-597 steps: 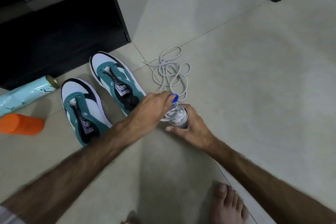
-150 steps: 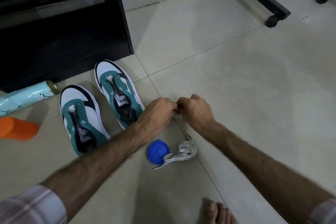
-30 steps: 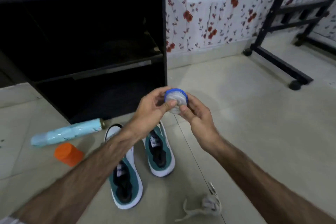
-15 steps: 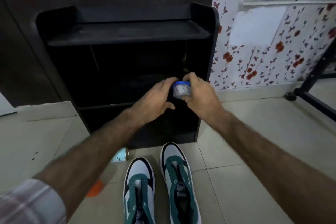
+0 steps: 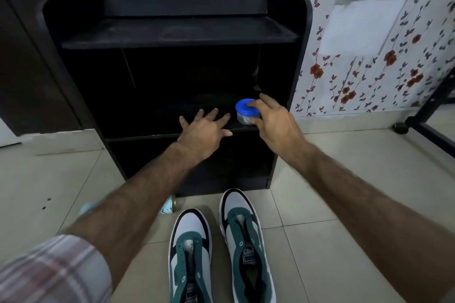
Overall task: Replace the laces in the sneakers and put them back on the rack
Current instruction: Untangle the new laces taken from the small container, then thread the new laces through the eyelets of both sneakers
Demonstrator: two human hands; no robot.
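Two green, white and black sneakers stand side by side on the tiled floor in front of the rack, toes toward it, the left sneaker (image 5: 190, 251) and the right sneaker (image 5: 245, 236); no laces show in their eyelets. The black shoe rack (image 5: 172, 32) fills the upper middle. A small clear jar with a blue lid (image 5: 245, 112) sits at the right end of the middle shelf. My right hand (image 5: 273, 123) wraps it, index finger on the lid, thumb by its base. My left hand (image 5: 204, 128) hovers flat over the shelf edge, fingers spread, holding nothing.
A light blue cylinder (image 5: 168, 207) lies on the floor by the rack's base, mostly hidden behind my left forearm. A black metal stand on a caster (image 5: 400, 128) is at the right, against the floral wall (image 5: 369, 69). A dark panel borders the rack's left side.
Both hands carried the jar forward to the rack's middle shelf. My left hand has come off it and spread open; my right hand stays on the jar.
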